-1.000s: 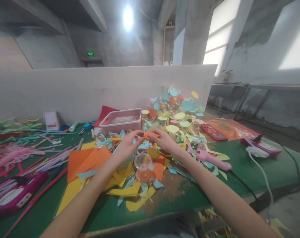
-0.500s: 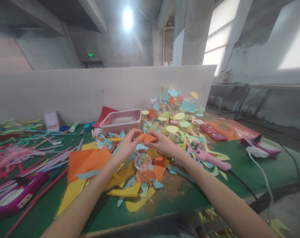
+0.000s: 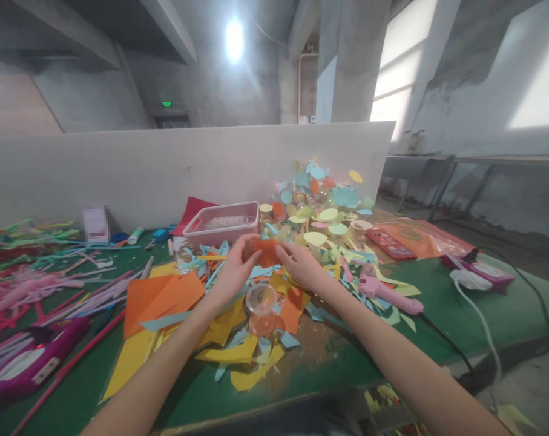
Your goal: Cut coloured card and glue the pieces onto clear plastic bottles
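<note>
Between my two hands is a piece of orange paper (image 3: 267,253), raised over the scraps. My left hand (image 3: 238,261) pinches its left side, and my right hand (image 3: 300,264) has its right side between thumb and fingers. Just below them stands a small clear plastic cup (image 3: 261,299), with a round orange-looking base or piece under it. Yellow paper strips (image 3: 233,351) and blue and orange scraps lie around the cup. Orange sheets (image 3: 165,297) rest on yellow paper beside my left forearm.
Behind my hands is a pink plastic basket (image 3: 222,229). A heap of paper discs and clear cups (image 3: 317,206) rises right of it. A pink glue gun (image 3: 390,290) and red phone (image 3: 391,243) lie at right. Coloured pipe cleaners (image 3: 33,278) and a purple device (image 3: 36,354) fill the left.
The orange paper has turned in my hands and now shows a darker, more upright face. My fingers have shifted slightly on it. The cup stays where it was.
</note>
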Available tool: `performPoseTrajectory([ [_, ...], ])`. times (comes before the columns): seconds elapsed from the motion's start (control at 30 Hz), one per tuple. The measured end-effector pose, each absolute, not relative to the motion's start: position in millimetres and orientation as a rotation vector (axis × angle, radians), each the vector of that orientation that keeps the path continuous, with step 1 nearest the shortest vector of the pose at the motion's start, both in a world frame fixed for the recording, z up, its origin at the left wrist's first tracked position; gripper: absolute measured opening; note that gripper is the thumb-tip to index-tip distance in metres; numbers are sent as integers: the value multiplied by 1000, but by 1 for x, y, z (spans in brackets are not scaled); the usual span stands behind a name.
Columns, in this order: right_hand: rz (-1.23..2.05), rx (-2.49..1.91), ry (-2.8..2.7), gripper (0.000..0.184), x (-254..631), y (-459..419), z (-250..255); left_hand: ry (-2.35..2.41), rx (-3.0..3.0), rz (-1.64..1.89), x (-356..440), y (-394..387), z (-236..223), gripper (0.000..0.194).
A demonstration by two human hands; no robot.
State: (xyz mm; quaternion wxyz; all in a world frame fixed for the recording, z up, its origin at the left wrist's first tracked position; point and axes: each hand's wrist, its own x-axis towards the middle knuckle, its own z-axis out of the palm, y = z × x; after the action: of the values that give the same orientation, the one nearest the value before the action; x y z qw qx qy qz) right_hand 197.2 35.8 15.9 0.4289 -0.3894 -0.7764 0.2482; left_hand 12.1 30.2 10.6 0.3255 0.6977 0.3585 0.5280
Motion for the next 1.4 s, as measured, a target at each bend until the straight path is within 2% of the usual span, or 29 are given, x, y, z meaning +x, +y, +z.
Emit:
performPoseTrajectory([
  [0.13,786,-873,-1738,21,196,42,13,954,1809,1366,11,31,11,39],
  [0.5,1216,-762,-1464,36,192,49,9,978,1698,1320,12,30,12,61],
  [0.77,1377,-773,-1390,34,192,52,8,1137,1597,1446,4,35,12,44],
  [0.9,1384,-783,-1419,37,189,53,5,1149,1592,1467,2,37,12,40],
  [1.13,1251,-771,-1484,44,188,57,1,1040,1367,1437,0,42,7,44],
  [1.4,1092,-810,-1541,36,191,53,4,1077,1409,1331,-3,39,9,37],
])
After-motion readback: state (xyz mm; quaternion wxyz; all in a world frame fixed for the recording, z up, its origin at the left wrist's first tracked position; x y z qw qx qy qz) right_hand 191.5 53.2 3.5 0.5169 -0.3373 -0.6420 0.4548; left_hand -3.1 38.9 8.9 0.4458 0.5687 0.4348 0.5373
